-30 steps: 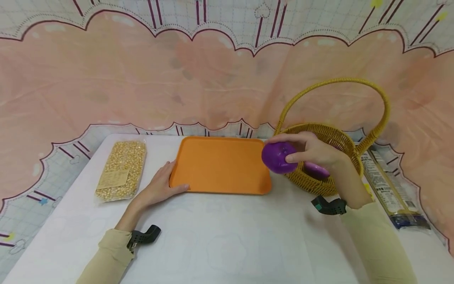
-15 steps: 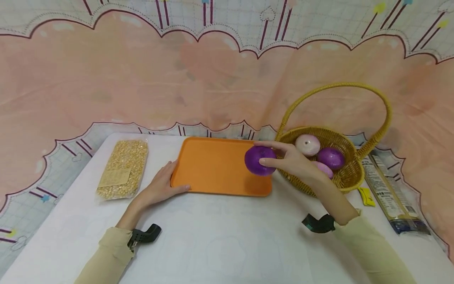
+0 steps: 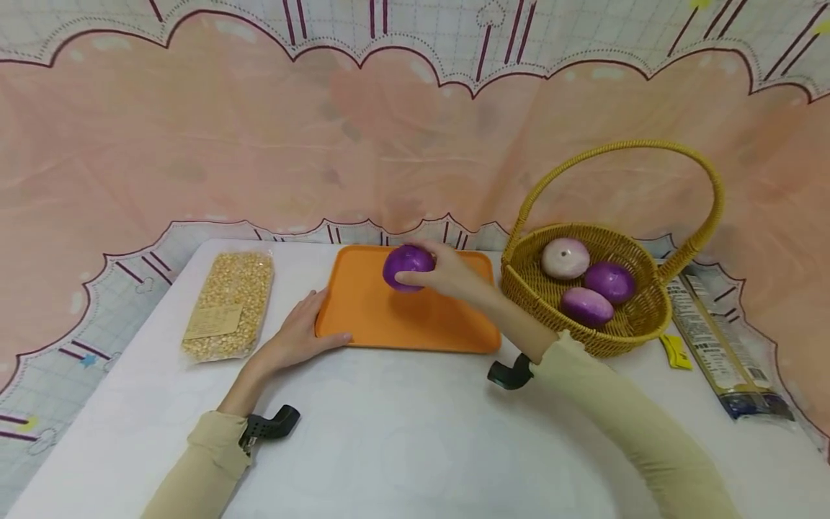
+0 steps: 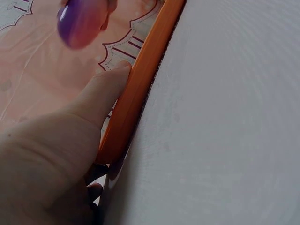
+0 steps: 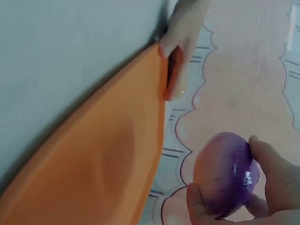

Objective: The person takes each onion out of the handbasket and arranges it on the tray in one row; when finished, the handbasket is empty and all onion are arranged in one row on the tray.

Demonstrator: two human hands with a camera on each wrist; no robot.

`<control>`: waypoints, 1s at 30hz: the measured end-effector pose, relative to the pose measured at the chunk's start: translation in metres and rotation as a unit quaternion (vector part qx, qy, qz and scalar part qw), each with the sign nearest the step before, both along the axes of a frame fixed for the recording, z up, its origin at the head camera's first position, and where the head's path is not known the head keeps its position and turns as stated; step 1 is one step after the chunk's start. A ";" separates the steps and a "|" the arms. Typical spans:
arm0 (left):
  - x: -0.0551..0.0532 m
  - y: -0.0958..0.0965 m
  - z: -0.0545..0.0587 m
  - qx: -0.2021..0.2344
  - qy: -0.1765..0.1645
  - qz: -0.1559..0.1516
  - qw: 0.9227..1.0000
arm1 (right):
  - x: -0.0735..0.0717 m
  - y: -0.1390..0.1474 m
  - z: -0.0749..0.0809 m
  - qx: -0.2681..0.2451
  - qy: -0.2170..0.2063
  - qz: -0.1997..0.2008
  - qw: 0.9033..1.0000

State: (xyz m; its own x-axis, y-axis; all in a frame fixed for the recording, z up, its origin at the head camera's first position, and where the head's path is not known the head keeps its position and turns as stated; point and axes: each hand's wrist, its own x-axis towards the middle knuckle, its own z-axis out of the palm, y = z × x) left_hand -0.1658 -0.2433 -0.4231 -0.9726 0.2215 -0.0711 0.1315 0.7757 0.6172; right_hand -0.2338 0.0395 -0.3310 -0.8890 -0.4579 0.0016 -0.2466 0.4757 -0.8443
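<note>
My right hand holds a purple onion between thumb and fingers, above the orange tray. The onion's shadow falls on the tray. In the right wrist view, the pinched onion shows a paler side and a glossy purple side. My left hand rests at the tray's near left corner, its thumb along the front rim and its fingers along the left side. The left wrist view shows that thumb lying against the tray's edge.
To the right stands a yellow woven basket with a tall handle, holding a whitish onion and two purple ones. Beside it lie a small yellow packet and a long printed package. A bag of corn kernels lies at left.
My right hand has carried the purple onion leftward from the basket's edge to over the tray, uncovering the onions in the basket. My left hand has stayed at the tray's corner.
</note>
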 end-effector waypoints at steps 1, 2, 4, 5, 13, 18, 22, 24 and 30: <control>0.000 0.000 0.000 0.001 0.000 0.001 1.000 | -0.005 -0.010 -0.001 0.011 0.012 0.003 1.000; 0.000 0.000 0.000 0.002 0.001 0.002 1.000 | -0.010 -0.020 -0.002 0.018 0.023 0.005 1.000; -0.001 0.001 -0.001 0.008 0.005 0.001 1.000 | -0.022 -0.037 -0.006 0.022 0.041 0.007 0.999; -0.001 0.002 -0.001 0.011 0.007 0.000 1.000 | -0.027 -0.045 -0.008 0.024 0.051 0.008 0.998; 0.000 0.004 0.001 0.012 0.005 0.001 1.000 | -0.061 -0.087 -0.025 0.051 0.043 -0.028 0.997; -0.001 0.002 0.003 0.003 0.004 0.003 1.000 | -0.070 -0.104 -0.032 0.047 0.028 -0.033 0.998; -0.001 0.001 0.004 0.004 0.002 0.005 1.000 | -0.072 -0.114 -0.039 0.049 0.025 -0.028 0.998; -0.001 0.001 0.004 0.004 -0.002 0.005 1.000 | -0.073 -0.118 -0.042 0.057 0.025 -0.027 0.998; -0.001 0.002 0.004 0.001 -0.004 0.005 1.000 | -0.075 -0.125 -0.045 0.081 0.002 -0.034 0.996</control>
